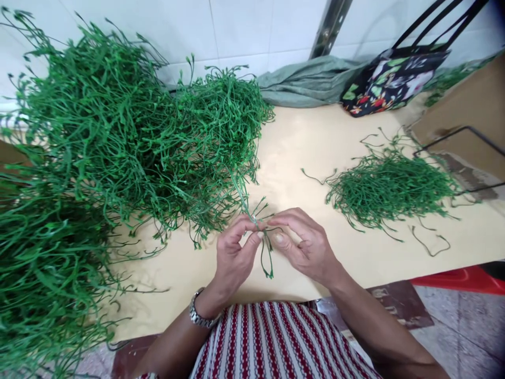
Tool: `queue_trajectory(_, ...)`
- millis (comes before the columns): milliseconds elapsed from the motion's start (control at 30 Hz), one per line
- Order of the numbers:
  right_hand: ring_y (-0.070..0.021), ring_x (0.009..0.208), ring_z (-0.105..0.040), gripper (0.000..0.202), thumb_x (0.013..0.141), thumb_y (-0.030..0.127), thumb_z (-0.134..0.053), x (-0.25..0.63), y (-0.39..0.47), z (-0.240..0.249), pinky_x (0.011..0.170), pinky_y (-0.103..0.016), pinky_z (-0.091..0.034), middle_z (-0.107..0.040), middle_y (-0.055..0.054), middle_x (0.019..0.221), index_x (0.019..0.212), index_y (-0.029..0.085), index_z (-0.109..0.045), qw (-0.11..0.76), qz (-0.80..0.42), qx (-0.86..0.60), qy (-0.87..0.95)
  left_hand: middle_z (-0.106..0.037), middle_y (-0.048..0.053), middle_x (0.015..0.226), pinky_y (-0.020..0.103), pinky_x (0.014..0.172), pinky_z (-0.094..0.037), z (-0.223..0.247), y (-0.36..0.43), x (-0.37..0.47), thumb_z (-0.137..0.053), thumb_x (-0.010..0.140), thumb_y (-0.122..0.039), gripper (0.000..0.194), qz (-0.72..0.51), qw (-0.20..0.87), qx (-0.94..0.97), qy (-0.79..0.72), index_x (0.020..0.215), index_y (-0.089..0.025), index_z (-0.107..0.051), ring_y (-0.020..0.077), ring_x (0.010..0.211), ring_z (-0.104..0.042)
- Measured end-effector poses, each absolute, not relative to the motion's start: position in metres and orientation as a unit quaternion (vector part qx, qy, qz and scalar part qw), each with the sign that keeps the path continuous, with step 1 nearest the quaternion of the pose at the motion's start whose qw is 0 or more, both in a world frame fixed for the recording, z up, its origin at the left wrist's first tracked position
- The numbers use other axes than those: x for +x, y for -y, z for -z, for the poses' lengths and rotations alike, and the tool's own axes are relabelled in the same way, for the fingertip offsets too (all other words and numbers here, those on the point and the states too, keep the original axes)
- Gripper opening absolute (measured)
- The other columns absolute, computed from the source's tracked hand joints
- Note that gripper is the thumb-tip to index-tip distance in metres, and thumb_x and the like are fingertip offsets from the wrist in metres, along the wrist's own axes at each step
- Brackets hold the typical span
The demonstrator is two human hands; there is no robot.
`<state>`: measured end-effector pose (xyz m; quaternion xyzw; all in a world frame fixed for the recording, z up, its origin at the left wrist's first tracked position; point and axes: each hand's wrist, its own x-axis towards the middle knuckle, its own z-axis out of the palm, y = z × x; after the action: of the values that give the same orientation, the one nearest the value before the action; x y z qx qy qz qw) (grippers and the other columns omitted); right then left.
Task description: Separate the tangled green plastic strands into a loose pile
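Note:
Over the front of the table, my left hand (235, 255) pinches a green plastic-looking stem sprig (269, 268) between thumb and index finger. Its thin branches with small bud-like tips fan out above and below the fingertips. Close on its right, my right hand (310, 246) has thumb and index finger around one thin branch of the same sprig. The exact contact at the fingertips is partly hidden. A large tangled pile of similar green stems (118, 121) rises behind and left of my left hand. To the right of my right hand lies a smaller, flatter pile of stems (390, 187).
Another heap of green stems (47, 279) spreads over the table's left end. A grey-green cloth (311, 81) and a floral bag (394, 79) lie along the tiled wall. A cardboard box (469, 116) with a black wire stands at right. Pale tabletop (292, 152) shows between the piles.

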<state>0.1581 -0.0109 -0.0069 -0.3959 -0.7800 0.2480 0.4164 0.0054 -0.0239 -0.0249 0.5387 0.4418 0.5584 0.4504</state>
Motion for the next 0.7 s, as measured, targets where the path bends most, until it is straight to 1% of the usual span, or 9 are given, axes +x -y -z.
queue_trajectory(100,-0.0163,0.076,-0.054,0.017,0.083,0.035,-0.056,0.1582,0.0112,0.0045,0.069,-0.031,-0.043,-0.060,-0.004,0.077,0.084,0.018,-0.056,0.398,-0.248,-0.413,0.780,-0.061,0.002,0.071,0.026,0.065,-0.041,0.0214,0.0248,0.0055,-0.059,0.075,-0.010,0.011,-0.542,0.352,0.616,-0.449,0.076,-0.019,-0.065,0.0138,0.069,-0.053)
queue_trajectory(200,-0.0127,0.069,-0.053,0.017,0.080,0.034,-0.060,0.1577,0.0121,0.0049,0.063,-0.026,-0.043,-0.056,-0.001,0.072,0.080,0.018,-0.053,0.365,-0.297,-0.435,0.768,-0.062,0.002,0.069,0.026,0.063,-0.042,0.0204,0.0253,0.0062,-0.057,0.075,-0.008,0.014,-0.534,0.316,0.650,-0.438,0.075,-0.019,-0.065,0.0140,0.067,-0.055)
queue_trajectory(333,-0.0106,0.067,-0.053,0.012,0.081,0.028,-0.059,0.1581,0.0147,0.0074,0.062,-0.023,-0.043,-0.056,0.000,0.072,0.081,0.018,-0.053,0.366,-0.331,-0.430,0.756,-0.064,0.003,0.068,0.027,0.062,-0.044,0.0226,0.0261,0.0063,-0.060,0.073,-0.007,0.014,-0.545,0.339,0.640,-0.423,0.075,-0.020,-0.067,0.0141,0.065,-0.057)
queue_trajectory(400,-0.0107,0.066,-0.054,0.008,0.083,0.024,-0.055,0.1587,0.0160,0.0080,0.061,-0.023,-0.043,-0.057,0.000,0.071,0.080,0.018,-0.053,0.366,-0.330,-0.427,0.758,-0.066,0.003,0.069,0.027,0.062,-0.045,0.0240,0.0269,0.0060,-0.062,0.071,-0.007,0.016,-0.559,0.344,0.620,-0.429,0.077,-0.020,-0.068,0.0142,0.066,-0.058)
queue_trajectory(500,-0.0114,0.067,-0.054,0.009,0.086,0.021,-0.050,0.1599,0.0173,0.0079,0.062,-0.024,-0.043,-0.057,-0.001,0.070,0.079,0.018,-0.054,0.368,-0.315,-0.415,0.770,-0.067,0.003,0.069,0.028,0.063,-0.046,0.0244,0.0272,0.0051,-0.064,0.069,-0.007,0.016,-0.562,0.335,0.617,-0.438,0.076,-0.021,-0.069,0.0145,0.065,-0.058)
queue_trajectory(600,-0.0110,0.065,-0.052,0.008,0.085,0.026,-0.052,0.1615,0.0175,0.0083,0.061,-0.023,-0.043,-0.055,-0.001,0.070,0.083,0.018,-0.054,0.367,-0.328,-0.415,0.765,-0.067,0.003,0.070,0.027,0.063,-0.047,0.0218,0.0263,0.0037,-0.063,0.069,-0.007,0.017,-0.543,0.341,0.635,-0.431,0.078,-0.020,-0.068,0.0141,0.064,-0.059)
queue_trajectory(700,-0.0101,0.063,-0.050,0.012,0.084,0.029,-0.055,0.1631,0.0167,0.0110,0.059,-0.022,-0.042,-0.052,0.000,0.068,0.080,0.017,-0.052,0.356,-0.344,-0.407,0.768,-0.068,0.004,0.074,0.027,0.063,-0.046,0.0177,0.0254,0.0017,-0.061,0.071,-0.007,0.017,-0.519,0.377,0.645,-0.415,0.081,-0.019,-0.067,0.0143,0.065,-0.059)
